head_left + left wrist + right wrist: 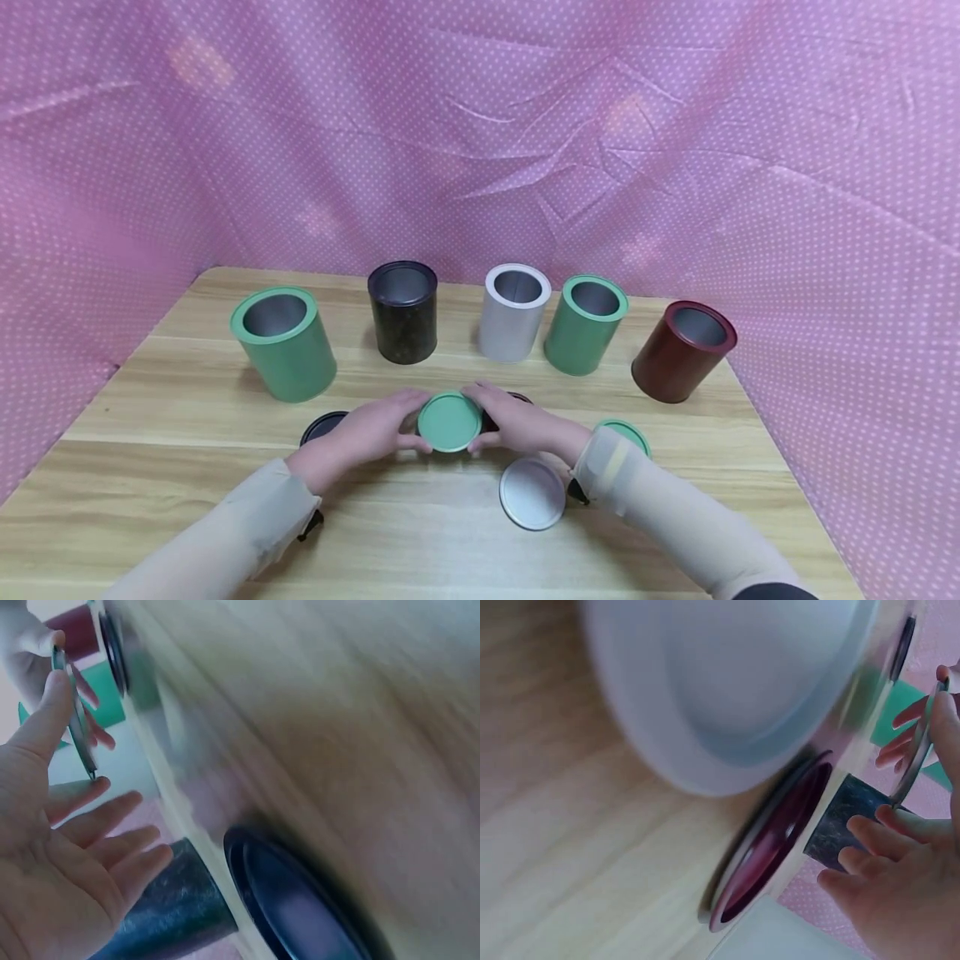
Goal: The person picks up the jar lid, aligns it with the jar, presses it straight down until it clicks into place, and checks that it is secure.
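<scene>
Between both hands a round green lid (450, 422) is held above the table, face up in the head view. My left hand (375, 427) grips its left edge, thumb near and fingers far. On the opposite edge, my right hand (521, 425) holds it the same way. Seen edge-on in the left wrist view, the lid (81, 735) spans from thumb to index finger. A black lid (321, 427) lies partly hidden by the left hand. Beside the right hand are a white lid (532, 493) and a dark red lid (769, 847), the latter mostly covered in the head view.
Along the back stand open cans: a larger green can (300, 367), a black can (406, 329), a white can (512, 329), a second green can (579, 343) and a tilted-looking dark red can (671, 362). Another green lid (628, 432) lies behind the right forearm. Pink dotted cloth (480, 125) encloses the table.
</scene>
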### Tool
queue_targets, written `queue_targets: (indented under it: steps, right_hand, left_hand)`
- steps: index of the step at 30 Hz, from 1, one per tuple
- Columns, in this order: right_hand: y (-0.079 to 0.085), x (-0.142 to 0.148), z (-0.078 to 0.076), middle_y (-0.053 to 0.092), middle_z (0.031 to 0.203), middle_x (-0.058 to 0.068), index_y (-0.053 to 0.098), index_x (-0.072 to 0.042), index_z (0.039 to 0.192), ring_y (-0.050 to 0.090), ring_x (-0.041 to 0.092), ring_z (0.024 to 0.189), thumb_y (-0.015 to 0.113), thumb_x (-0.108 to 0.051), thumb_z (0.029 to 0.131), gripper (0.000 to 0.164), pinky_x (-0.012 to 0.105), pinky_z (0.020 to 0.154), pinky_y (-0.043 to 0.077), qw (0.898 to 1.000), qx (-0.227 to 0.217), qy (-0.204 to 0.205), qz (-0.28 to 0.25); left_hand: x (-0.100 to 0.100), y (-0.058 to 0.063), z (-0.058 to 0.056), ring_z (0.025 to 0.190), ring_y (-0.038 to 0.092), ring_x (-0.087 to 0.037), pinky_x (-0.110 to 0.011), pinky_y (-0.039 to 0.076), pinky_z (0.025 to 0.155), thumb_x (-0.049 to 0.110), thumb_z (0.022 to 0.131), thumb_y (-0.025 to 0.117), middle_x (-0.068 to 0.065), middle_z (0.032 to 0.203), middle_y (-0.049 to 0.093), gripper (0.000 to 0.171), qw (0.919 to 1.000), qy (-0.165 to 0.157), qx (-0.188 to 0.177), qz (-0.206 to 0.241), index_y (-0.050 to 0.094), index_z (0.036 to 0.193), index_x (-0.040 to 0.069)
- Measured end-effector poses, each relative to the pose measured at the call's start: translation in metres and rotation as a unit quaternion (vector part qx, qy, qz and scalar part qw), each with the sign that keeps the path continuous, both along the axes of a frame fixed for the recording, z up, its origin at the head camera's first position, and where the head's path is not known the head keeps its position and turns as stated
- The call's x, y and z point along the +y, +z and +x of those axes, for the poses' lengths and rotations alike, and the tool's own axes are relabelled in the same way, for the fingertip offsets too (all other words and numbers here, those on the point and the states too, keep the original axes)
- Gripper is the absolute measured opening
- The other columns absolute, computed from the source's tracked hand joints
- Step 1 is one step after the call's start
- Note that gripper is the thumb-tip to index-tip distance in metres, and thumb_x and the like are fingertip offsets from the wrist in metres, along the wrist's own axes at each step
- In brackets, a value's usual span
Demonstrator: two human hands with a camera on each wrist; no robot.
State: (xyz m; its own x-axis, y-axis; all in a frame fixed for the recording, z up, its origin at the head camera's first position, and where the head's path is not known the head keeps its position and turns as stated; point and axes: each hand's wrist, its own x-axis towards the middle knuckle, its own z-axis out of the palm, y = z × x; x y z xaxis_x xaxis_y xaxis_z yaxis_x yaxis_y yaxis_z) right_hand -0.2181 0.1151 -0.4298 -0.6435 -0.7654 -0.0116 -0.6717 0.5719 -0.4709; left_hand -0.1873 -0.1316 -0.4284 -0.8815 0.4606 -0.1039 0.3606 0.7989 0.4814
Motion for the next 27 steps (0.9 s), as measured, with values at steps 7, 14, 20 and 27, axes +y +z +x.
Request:
queue_targets:
  steps: [7, 14, 20, 27]
  right_hand:
    - [0.008, -0.005, -0.003, 0.051, 0.132, 0.007, 0.037, -0.007, 0.144, 0.051, 0.018, 0.124, 0.074, -0.030, 0.085, 0.073, 0.037, 0.108, 0.042, 0.998, -0.054, 0.007, -0.040]
    - [0.016, -0.012, -0.005, 0.040, 0.148, 0.017, 0.033, -0.003, 0.147, 0.034, 0.032, 0.142, 0.074, -0.025, 0.085, 0.078, 0.047, 0.117, 0.029, 0.994, -0.085, -0.004, -0.068]
    - [0.025, -0.021, -0.010, 0.033, 0.154, 0.018, 0.030, -0.004, 0.149, 0.025, 0.032, 0.146, 0.072, -0.027, 0.086, 0.079, 0.048, 0.119, 0.024, 0.990, -0.111, -0.021, -0.090]
    - [0.037, -0.033, -0.016, 0.037, 0.153, 0.014, 0.030, -0.005, 0.150, 0.030, 0.028, 0.144, 0.071, -0.021, 0.087, 0.078, 0.045, 0.118, 0.026, 0.985, -0.107, -0.013, -0.132]
  left_hand:
    - [-0.012, 0.011, -0.001, 0.133, 0.047, -0.031, -0.052, 0.041, 0.107, 0.046, 0.078, 0.075, -0.011, 0.144, 0.051, 0.081, 0.9991, -0.013, 0.021, 0.036, 0.046, 0.144, 0.010]
    - [-0.025, 0.013, -0.004, 0.133, 0.047, -0.033, -0.053, 0.039, 0.108, 0.046, 0.079, 0.075, -0.014, 0.143, 0.051, 0.081, 0.9952, -0.012, 0.028, 0.093, 0.046, 0.144, 0.008]
    - [-0.037, 0.018, -0.007, 0.134, 0.045, -0.038, -0.057, 0.038, 0.108, 0.040, 0.080, 0.076, -0.018, 0.145, 0.048, 0.080, 0.9899, 0.002, 0.025, 0.140, 0.043, 0.146, 0.008]
    - [-0.051, 0.029, -0.011, 0.131, 0.046, -0.042, -0.059, 0.041, 0.104, 0.033, 0.080, 0.076, -0.020, 0.144, 0.048, 0.078, 0.9836, 0.010, 0.043, 0.175, 0.043, 0.146, 0.009]
